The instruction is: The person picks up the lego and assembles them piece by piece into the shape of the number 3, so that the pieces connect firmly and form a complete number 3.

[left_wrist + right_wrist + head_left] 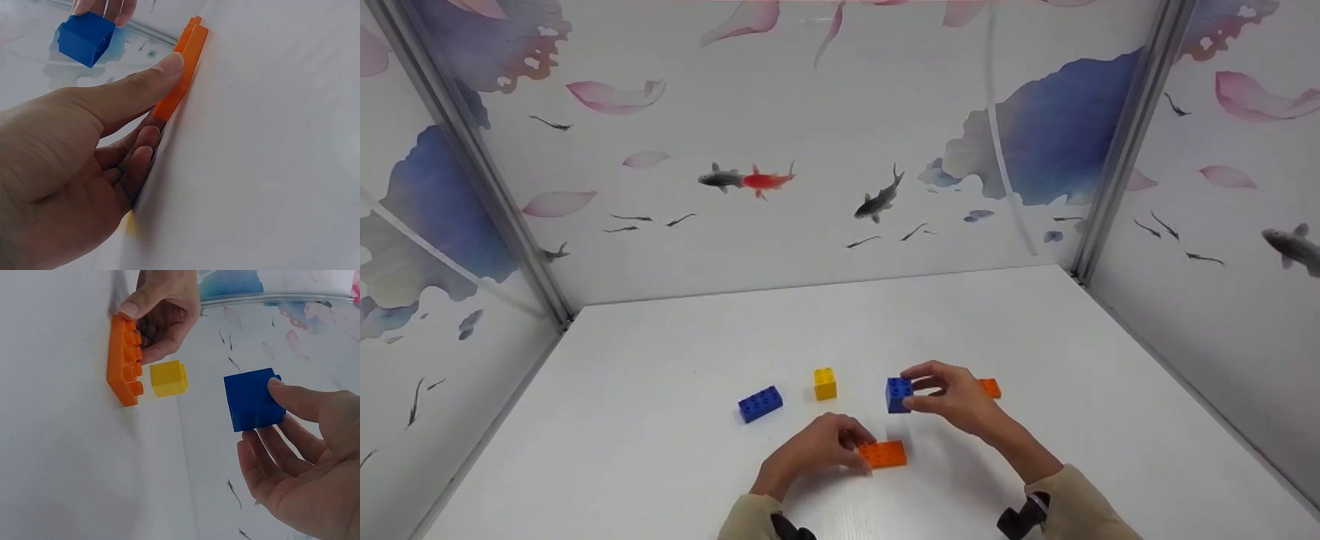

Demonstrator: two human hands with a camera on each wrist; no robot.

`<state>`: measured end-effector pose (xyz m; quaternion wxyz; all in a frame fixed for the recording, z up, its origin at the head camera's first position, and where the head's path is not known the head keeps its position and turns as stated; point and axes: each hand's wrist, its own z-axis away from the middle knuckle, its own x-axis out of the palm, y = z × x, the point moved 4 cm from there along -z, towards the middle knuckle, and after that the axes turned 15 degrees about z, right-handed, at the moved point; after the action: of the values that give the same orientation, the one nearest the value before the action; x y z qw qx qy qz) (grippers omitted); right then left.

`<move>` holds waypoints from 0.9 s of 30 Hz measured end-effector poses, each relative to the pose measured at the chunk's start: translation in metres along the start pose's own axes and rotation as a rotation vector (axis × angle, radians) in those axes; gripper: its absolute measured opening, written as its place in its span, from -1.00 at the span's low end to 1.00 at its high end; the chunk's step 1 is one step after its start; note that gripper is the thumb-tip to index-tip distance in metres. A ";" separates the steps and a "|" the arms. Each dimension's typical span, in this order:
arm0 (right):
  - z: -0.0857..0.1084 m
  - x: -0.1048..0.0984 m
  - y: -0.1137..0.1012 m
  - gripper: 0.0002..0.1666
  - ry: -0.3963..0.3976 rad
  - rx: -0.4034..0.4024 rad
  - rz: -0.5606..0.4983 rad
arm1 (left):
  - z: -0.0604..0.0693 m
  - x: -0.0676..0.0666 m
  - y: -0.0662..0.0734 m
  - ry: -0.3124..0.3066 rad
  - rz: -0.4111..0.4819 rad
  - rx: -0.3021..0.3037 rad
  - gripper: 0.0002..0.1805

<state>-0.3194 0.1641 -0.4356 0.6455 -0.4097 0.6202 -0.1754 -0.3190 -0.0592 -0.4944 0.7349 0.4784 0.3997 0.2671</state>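
Observation:
My left hand pinches the near end of a flat orange building brick, thumb on one side and fingers on the other. That brick lies on the white table with its studs up, as the right wrist view shows. Between the thumb and fingertips of my right hand is a square blue building brick. It is held above the table, a little beyond the orange brick and apart from it. The left wrist view shows the same blue brick's underside edge, with right fingertips above it.
A yellow brick stands on the white table beyond my left hand. Left of it lies a longer blue brick. Another orange brick is partly hidden behind my right hand. Printed panels enclose the table's back and sides.

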 end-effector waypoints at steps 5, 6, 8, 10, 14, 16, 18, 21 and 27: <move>0.007 0.007 0.006 -0.50 -0.088 -0.013 0.008 | -0.001 0.000 0.000 -0.007 -0.006 0.021 -0.72; 0.007 0.008 0.007 -0.50 -0.106 -0.023 0.012 | -0.001 0.000 0.000 -0.006 -0.007 0.025 -0.72; 0.008 0.010 0.009 -0.52 -0.139 -0.049 0.029 | -0.002 -0.001 0.000 -0.004 -0.009 0.027 -0.73; 0.009 0.012 0.010 -0.53 -0.168 -0.072 0.048 | -0.002 -0.001 0.001 -0.002 -0.011 0.024 -0.73; 0.012 0.016 0.013 -0.56 -0.207 -0.076 0.060 | -0.002 -0.001 0.000 -0.002 -0.012 0.022 -0.73; 0.013 0.018 0.014 -0.57 -0.217 -0.068 0.067 | -0.001 -0.001 0.000 0.000 -0.012 0.020 -0.73; 0.012 0.020 0.014 -0.58 -0.228 -0.061 0.069 | -0.001 0.000 -0.001 0.001 -0.011 0.017 -0.73; 0.011 0.023 0.014 -0.58 -0.249 -0.052 0.073 | -0.001 -0.001 -0.002 0.006 -0.010 0.011 -0.73; 0.009 0.026 0.014 -0.59 -0.274 -0.051 0.081 | 0.000 -0.001 -0.002 0.007 -0.011 0.002 -0.73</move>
<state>-0.3103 0.1570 -0.4642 0.7200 -0.4207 0.5467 -0.0756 -0.3199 -0.0605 -0.4955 0.7344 0.4762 0.4050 0.2641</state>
